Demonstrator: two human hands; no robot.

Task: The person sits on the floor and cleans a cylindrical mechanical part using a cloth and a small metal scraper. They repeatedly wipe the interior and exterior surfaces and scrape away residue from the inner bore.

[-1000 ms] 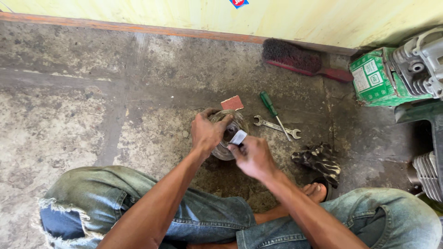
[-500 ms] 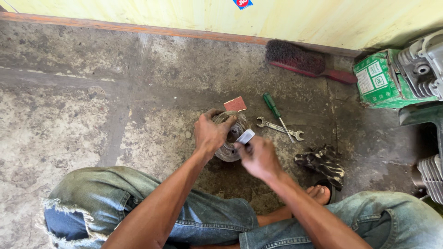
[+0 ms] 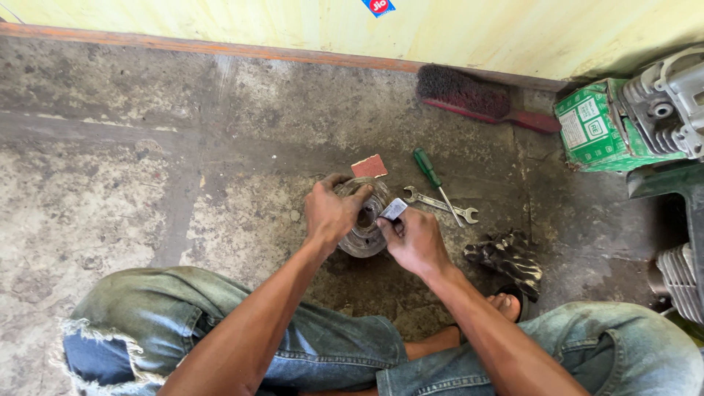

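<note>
1. A round metal part (image 3: 361, 227), ring-shaped with a hollow centre, rests on the concrete floor (image 3: 147, 183) right in front of the seated person's knees.
2. The left hand (image 3: 330, 215) is wrapped over the part's rim, fingers curled and closed on it, holding it steady.
3. The right hand (image 3: 415, 238) is pinched shut around a small folded grey piece (image 3: 393, 209), probably abrasive paper, pressed against the part's inner edge.
4. Judged from this, the step in hand looks like rubbing the inner face clean. It goes best with the left hand gripping firmly so the part cannot roll, the strokes short and even, the grey piece kept flat on the metal, and the part turned a little at a time so no section is missed.
5. Just beyond the part lies a small reddish square of sandpaper (image 3: 369, 166), touching or almost touching its far rim.
6. To the right lie a green-handled screwdriver (image 3: 434, 180) and an open-ended spanner (image 3: 440, 204), crossing each other.
7. A dark crumpled rag (image 3: 507, 257) sits nearer the person's bare foot (image 3: 504, 302).
8. Farther off, a red-backed brush (image 3: 477, 97) lies against the wall, and a green carton (image 3: 595, 128) stands beside finned grey engine parts (image 3: 667, 103).
9. The floor is rough, stained and patchy; the wall (image 3: 293, 22) is pale yellow with an orange-brown skirting strip.
</note>
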